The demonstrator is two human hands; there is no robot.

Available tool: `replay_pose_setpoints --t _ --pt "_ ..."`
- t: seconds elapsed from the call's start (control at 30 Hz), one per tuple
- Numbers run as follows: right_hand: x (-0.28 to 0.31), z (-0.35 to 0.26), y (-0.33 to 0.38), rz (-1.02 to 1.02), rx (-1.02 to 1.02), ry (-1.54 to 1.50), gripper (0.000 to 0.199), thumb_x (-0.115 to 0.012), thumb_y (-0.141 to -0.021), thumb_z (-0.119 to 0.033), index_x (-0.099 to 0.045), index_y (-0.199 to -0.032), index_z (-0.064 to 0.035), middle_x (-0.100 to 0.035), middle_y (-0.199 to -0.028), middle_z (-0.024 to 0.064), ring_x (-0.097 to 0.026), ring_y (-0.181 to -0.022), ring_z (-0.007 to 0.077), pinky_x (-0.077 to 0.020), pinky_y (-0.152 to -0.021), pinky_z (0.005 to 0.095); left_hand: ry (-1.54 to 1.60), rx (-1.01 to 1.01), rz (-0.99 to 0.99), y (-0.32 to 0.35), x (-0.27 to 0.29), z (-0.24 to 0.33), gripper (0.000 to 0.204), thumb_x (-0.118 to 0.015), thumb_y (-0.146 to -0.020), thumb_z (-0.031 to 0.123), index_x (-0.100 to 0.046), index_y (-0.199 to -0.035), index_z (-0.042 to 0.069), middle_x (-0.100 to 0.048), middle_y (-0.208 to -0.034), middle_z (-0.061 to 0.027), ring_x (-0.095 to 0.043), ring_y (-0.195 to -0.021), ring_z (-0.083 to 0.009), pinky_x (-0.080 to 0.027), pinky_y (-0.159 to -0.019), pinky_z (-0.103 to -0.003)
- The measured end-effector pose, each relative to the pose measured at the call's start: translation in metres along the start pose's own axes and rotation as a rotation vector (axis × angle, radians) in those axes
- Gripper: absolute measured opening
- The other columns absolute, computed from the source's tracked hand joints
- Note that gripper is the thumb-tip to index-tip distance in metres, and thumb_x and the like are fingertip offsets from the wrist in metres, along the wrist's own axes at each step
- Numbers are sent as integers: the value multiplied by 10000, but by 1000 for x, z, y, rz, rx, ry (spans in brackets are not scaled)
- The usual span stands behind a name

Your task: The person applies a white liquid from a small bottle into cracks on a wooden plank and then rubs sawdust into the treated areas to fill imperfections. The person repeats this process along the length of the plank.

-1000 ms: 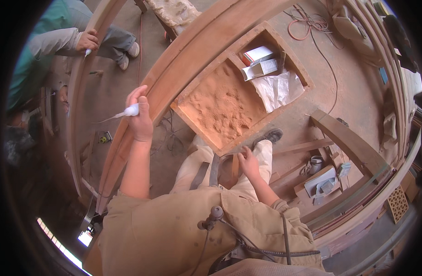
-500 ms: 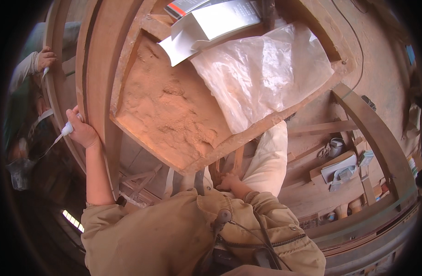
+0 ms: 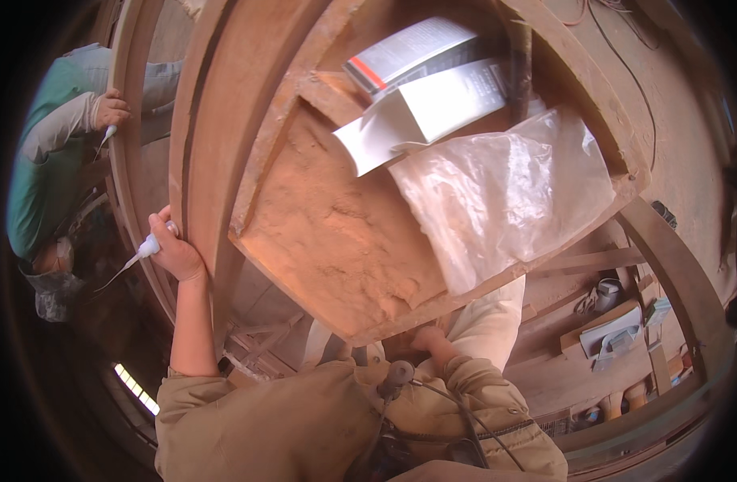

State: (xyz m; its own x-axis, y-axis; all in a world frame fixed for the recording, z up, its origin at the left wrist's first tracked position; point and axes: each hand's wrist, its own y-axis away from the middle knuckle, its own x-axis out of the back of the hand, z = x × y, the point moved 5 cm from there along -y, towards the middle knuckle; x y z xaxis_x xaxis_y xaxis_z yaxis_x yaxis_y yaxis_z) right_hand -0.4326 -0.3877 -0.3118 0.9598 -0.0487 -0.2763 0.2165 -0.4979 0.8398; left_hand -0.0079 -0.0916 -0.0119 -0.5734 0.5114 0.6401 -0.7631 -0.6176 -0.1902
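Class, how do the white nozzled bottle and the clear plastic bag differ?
The white nozzled bottle is in the left hand; the clear plastic bag lies in the brown wooden tray. The bottle tapers to a thin tip; the bag is broad and wrinkled.

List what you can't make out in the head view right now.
All in the head view:
- Right hand: fingers obscured by the wooden tray edge and shadow; its grip can't be told.
- White bottle: partly covered by the left hand.
- Whatever lies beneath the plastic bag: covered by it.
- Curved beam: far end cut off by the top edge.
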Motion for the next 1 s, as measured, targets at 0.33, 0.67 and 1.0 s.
replay_pose_setpoints --t 0.33,0.67,1.0 --pt "106 -46 4 275 235 91 490 -581 -752 -441 -637 -1074 -76 -637 -1064 131 -600 -1000 273 -475 -837 366 -111 -189 -100 -4 -4 12 256 -527 -884 243 -656 -832 28 -598 -712 -83 -570 -689 -193 -432 -635 -317" --pt "212 -93 30 426 228 299 493 -571 -771 -433 -616 -1103 -72 -635 -1065 130 -603 -985 273 -479 -823 368 -26 -275 -70 -7 3 23 184 -614 -809 271 -636 -775 91 -632 -722 -93 -604 -670 -288 -466 -578 -377" --pt "274 -65 45 520 126 489 497 -561 -790 -426 -595 -1132 -67 -633 -1066 128 -606 -970 273 -483 -809 371 35 -209 11 -3 18 16 292 -615 -791 391 -641 -671 126 -605 -627 -75 -591 -590 -279 -469 -545 -376"
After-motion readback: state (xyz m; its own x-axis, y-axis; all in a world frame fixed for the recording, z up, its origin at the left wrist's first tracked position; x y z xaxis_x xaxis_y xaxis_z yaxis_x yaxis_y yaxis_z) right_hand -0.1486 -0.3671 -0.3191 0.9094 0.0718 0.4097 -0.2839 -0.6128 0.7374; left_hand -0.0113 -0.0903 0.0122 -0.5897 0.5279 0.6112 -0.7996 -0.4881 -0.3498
